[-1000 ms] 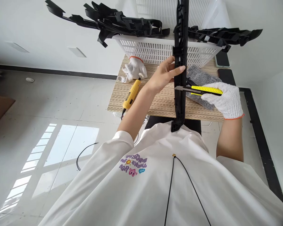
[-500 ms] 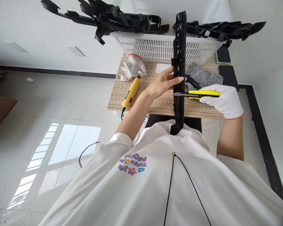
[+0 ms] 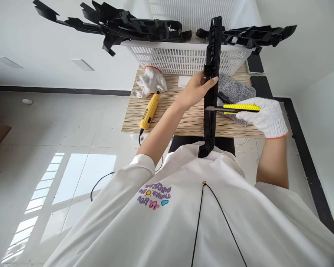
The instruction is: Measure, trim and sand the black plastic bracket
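Observation:
A long black plastic trim piece (image 3: pixel 210 122) stretches from my lap up past the basket's rim. My bare left hand (image 3: pixel 196 90) grips it near its middle, with the thumb across the top face. In a white knitted glove, my right hand (image 3: pixel 267 115) holds a yellow utility knife (image 3: pixel 241 108) with its blade extended to the left. The blade lies over the trim piece, below my left hand; whether it touches the plastic I cannot tell.
Behind stands a white plastic basket (image 3: pixel 167 57) with several black trim pieces (image 3: pixel 144 27) on it. On the wooden table (image 3: pixel 180 124) lie a yellow rotary tool (image 3: pixel 149 111), a white glove (image 3: pixel 152 81), a grey cloth (image 3: pixel 236 89) and a dark phone (image 3: pixel 261 87).
My left hand has shifted slightly up the trim piece, which now tilts a little more to the right at its top. The view has turned slightly. The knife stays over the piece.

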Motion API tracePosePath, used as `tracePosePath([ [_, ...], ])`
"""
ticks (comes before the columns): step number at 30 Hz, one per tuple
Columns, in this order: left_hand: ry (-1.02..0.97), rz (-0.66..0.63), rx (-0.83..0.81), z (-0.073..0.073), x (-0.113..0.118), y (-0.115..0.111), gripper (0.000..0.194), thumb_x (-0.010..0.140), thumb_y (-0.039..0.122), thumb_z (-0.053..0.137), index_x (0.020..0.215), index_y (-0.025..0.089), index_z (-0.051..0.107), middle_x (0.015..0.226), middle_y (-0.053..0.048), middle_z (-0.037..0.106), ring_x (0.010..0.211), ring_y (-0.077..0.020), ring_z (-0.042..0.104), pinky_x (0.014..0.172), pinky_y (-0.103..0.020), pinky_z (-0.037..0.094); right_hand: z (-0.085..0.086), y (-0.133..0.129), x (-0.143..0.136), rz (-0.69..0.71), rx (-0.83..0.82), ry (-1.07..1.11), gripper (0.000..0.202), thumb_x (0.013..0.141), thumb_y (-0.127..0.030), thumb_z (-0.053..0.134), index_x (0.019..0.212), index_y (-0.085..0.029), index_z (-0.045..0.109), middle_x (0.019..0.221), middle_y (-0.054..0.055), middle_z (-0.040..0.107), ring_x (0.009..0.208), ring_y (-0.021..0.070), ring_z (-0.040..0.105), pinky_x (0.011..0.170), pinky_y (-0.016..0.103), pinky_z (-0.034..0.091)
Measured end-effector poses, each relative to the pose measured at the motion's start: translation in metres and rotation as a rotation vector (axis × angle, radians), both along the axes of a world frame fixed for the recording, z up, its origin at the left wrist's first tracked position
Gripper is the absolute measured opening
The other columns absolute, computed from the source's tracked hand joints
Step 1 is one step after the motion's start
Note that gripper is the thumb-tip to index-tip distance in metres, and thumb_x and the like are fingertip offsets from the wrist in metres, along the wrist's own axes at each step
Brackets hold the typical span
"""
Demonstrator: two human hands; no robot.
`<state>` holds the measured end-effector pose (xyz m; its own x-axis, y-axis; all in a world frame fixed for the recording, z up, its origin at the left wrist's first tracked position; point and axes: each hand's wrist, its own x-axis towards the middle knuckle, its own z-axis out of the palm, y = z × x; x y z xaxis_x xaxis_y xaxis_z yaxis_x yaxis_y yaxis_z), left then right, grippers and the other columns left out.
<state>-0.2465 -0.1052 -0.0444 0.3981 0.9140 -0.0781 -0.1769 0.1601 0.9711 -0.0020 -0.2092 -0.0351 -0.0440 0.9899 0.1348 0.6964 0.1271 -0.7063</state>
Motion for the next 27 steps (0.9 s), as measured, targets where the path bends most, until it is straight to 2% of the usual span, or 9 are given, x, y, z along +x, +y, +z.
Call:
tracePosePath([
  [3,0.007,-0.026,-0.004,-0.001,-0.002,0.003,0.033,0.093,0.018,0.072,0.124,0.021,0.061,0.111,-0.004,0.068,0.134,-0.0328,0.059,0.107,-0.046,0.053,-0.002,0.001,0.000,-0.012,0.082,-0.054,0.037,0.080,-0.040,0.082,0.111,-0.020,0.082,0.107,0.007,0.079,0.088,0.0186,0.071,0.079,0.030,0.057],
  [6,0.009,-0.076,0.002,0.001,-0.008,-0.001,0.045,0.082,0.007,0.076,0.123,0.021,0.063,0.114,-0.005,0.070,0.132,-0.0319,0.060,0.108,-0.045,0.054,0.000,-0.001,0.000,0.006,-0.016,-0.011,0.039,0.078,-0.039,0.082,0.112,-0.019,0.081,0.098,0.006,0.079,0.074,0.0155,0.069,0.065,0.027,0.054],
  [10,0.032,-0.128,0.031,0.005,-0.012,-0.007,0.054,0.075,0.001,0.076,0.123,0.020,0.064,0.119,-0.007,0.070,0.132,-0.0309,0.060,0.110,-0.044,0.052,0.002,-0.003,0.002,-0.018,-0.063,0.021,0.039,0.077,-0.036,0.083,0.111,-0.017,0.081,0.093,0.006,0.078,0.065,0.0131,0.066,0.063,0.027,0.055],
  [15,0.061,-0.127,0.069,0.003,-0.007,-0.003,0.048,0.086,0.017,0.075,0.131,0.023,0.059,0.116,-0.006,0.069,0.128,-0.0316,0.063,0.104,-0.046,0.055,0.000,-0.001,0.008,-0.027,-0.056,0.027,0.040,0.076,-0.039,0.084,0.110,-0.018,0.081,0.089,0.005,0.078,0.065,0.0143,0.067,0.063,0.027,0.055],
  [20,0.046,-0.045,0.027,0.004,0.002,0.009,0.035,0.096,0.034,0.071,0.127,0.024,0.056,0.111,-0.003,0.064,0.127,-0.0323,0.063,0.101,-0.047,0.055,0.000,0.003,0.009,-0.025,-0.036,0.047,0.042,0.073,-0.040,0.088,0.109,-0.021,0.082,0.098,0.006,0.079,0.080,0.0187,0.071,0.074,0.031,0.058],
  [24,0.062,-0.025,0.036,0.010,0.005,0.013,0.032,0.103,0.045,0.059,0.125,0.023,0.054,0.108,-0.003,0.060,0.127,-0.0321,0.063,0.099,-0.047,0.054,0.005,0.005,0.005,-0.010,-0.143,0.112,0.041,0.071,-0.038,0.089,0.109,-0.022,0.083,0.100,0.005,0.080,0.076,0.0183,0.070,0.064,0.029,0.057],
  [27,0.085,-0.039,0.105,0.015,0.005,0.012,0.034,0.102,0.048,0.061,0.123,0.022,0.054,0.105,-0.002,0.059,0.127,-0.0325,0.063,0.099,-0.047,0.054,0.007,0.007,0.007,0.010,-0.030,0.075,0.039,0.075,-0.041,0.087,0.109,-0.022,0.083,0.106,0.006,0.079,0.087,0.0209,0.073,0.078,0.033,0.060],
])
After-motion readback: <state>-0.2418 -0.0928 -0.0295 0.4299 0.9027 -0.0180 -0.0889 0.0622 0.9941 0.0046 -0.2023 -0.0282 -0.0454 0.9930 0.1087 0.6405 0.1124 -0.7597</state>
